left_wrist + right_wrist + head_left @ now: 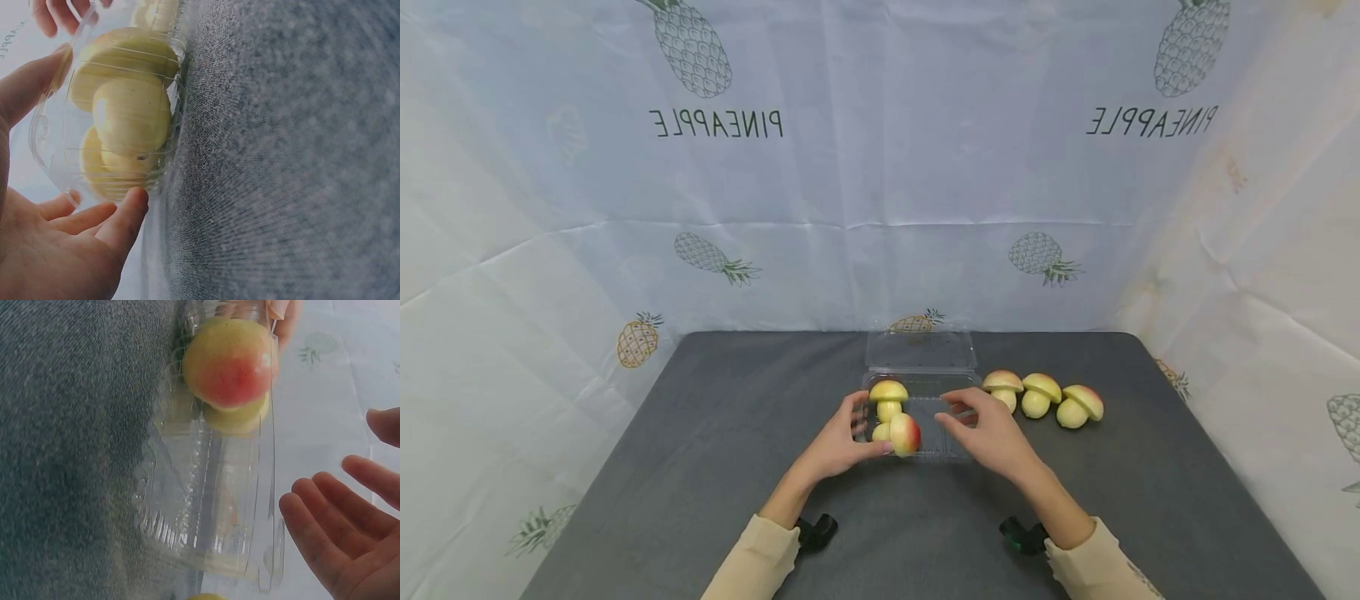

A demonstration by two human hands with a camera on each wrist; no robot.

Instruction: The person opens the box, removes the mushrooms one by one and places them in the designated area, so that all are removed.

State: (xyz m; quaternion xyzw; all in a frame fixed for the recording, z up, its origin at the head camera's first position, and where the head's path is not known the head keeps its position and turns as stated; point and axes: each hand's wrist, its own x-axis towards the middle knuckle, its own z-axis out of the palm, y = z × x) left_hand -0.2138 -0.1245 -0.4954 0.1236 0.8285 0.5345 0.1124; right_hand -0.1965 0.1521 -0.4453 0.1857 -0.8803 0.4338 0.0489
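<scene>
A clear plastic clamshell box lies on the table with its lid tipped back behind it. Inside its left half are two toy mushrooms, one with a yellow cap farther back and one with a red-and-yellow cap nearer the front. My left hand holds the box's left front corner, thumb along the front rim and fingers at the left side. Over the right end of the box my right hand hovers with fingers spread and nothing in them; the right wrist view shows them beside the rim.
Right of the box, three more toy mushrooms stand or lean in a row: one left, one in the middle, one right. A dark grey cloth covers the table. Pineapple-print curtains hang behind and at both sides.
</scene>
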